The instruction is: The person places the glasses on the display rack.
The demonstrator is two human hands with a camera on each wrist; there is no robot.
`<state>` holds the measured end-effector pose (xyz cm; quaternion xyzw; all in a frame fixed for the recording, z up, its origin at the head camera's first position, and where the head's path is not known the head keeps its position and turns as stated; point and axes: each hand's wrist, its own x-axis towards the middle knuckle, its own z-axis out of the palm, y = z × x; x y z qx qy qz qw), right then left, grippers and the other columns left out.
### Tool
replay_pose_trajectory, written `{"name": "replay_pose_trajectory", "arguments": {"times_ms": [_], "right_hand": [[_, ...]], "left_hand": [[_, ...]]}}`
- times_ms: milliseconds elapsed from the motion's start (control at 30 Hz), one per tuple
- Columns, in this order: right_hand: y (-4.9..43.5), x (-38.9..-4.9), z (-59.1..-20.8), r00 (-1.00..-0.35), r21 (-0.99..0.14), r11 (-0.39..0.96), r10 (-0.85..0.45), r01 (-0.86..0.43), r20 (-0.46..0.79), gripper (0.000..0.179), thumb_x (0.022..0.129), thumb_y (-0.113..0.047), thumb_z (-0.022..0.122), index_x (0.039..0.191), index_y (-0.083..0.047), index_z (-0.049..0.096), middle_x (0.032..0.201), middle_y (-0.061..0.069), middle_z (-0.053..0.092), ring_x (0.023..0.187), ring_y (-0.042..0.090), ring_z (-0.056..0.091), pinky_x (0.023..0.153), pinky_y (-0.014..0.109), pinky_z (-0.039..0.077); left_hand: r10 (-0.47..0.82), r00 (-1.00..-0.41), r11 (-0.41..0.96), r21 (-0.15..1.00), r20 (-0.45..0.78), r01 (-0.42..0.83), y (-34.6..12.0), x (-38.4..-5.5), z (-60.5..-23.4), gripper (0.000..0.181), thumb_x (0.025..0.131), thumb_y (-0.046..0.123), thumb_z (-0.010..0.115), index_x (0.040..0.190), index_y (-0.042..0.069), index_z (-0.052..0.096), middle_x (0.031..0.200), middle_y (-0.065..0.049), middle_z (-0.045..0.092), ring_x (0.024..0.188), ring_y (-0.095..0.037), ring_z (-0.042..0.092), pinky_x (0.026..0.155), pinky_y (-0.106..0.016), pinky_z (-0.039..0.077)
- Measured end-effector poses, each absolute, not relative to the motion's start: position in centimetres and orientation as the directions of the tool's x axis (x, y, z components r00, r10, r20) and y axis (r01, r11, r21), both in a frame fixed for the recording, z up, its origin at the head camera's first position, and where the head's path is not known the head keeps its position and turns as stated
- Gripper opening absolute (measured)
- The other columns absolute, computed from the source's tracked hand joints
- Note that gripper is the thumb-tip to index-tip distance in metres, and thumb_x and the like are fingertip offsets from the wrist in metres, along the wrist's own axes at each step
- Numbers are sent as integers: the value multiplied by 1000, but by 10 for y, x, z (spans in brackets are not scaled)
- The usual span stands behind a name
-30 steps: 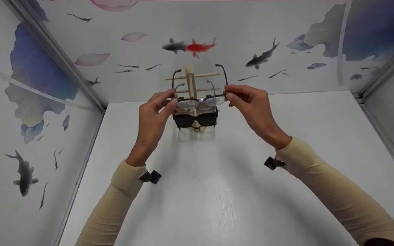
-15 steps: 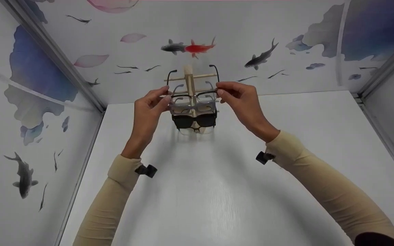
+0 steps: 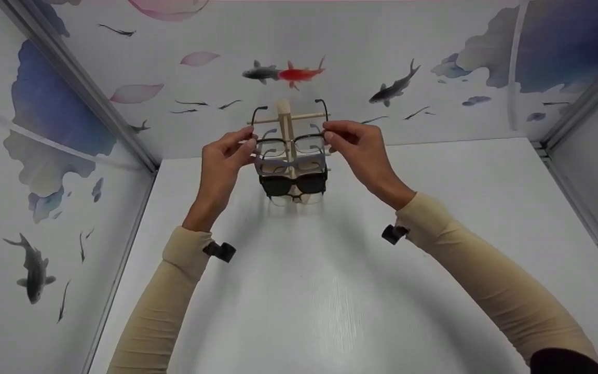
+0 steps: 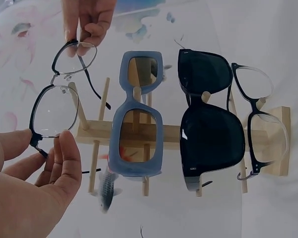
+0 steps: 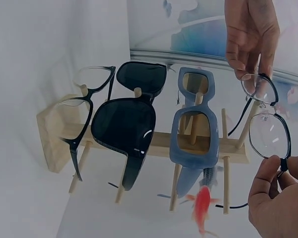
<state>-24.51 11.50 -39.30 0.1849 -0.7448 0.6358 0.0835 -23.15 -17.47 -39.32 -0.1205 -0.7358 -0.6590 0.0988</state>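
A pair of clear-lens eyeglasses with dark upper rims (image 4: 56,111) faces me at the upper end of a wooden glasses stand (image 4: 100,130). My left hand (image 3: 218,169) pinches the frame's left corner between thumb and fingers. On the opposite corner, the right hand (image 3: 364,150) pinches in the same way. Both temples are unfolded and point toward the back wall, beside the top pegs. In the left wrist view the bridge is right at the tip of an upper peg. Just below sit blue-grey thick-rimmed sunglasses (image 4: 114,141) on the stand.
Lower on the stand hang black sunglasses (image 4: 213,136) and, nearest its wooden base (image 5: 52,134), eyeglasses with dark upper rims (image 5: 84,121). The stand is on a white table (image 3: 299,291), close to a back wall (image 3: 345,36) printed with fish.
Both hands have moved left and slightly toward the back wall with the eyeglasses, bringing them in line with the stand's top. The blue-grey sunglasses now show below them.
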Motion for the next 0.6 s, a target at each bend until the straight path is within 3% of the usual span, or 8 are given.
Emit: {"name": "replay_pose_trajectory", "arguments": {"times_ms": [267,400,600], "right_hand": [[110,-253,-395,-923,-924,106,-164,-366,347,27,110,-10,69,135,-1,76,119,12,77,109,39,72,94,36,62],[109,-255,-397,-930,-930,111,-154,-351,333,26,110,-10,69,134,-1,77,118,12,77,109,33,73,95,35,62],[107,-255,-401,-935,-934,118,-161,-337,317,26,110,-11,70,133,-2,77,118,12,76,109,30,72,96,37,63]], "left_hand": [[43,-955,92,951,293,296,-178,-238,-393,39,111,11,69,148,-1,67,130,-17,70,108,-29,73,98,-35,64],[52,-959,74,957,279,282,-179,-240,-396,41,111,12,69,149,-2,66,133,-19,69,109,-29,73,100,-37,64],[54,-963,67,962,263,266,-181,-242,-401,40,111,12,68,149,-2,66,134,-18,69,116,-41,70,101,-38,63]]}}
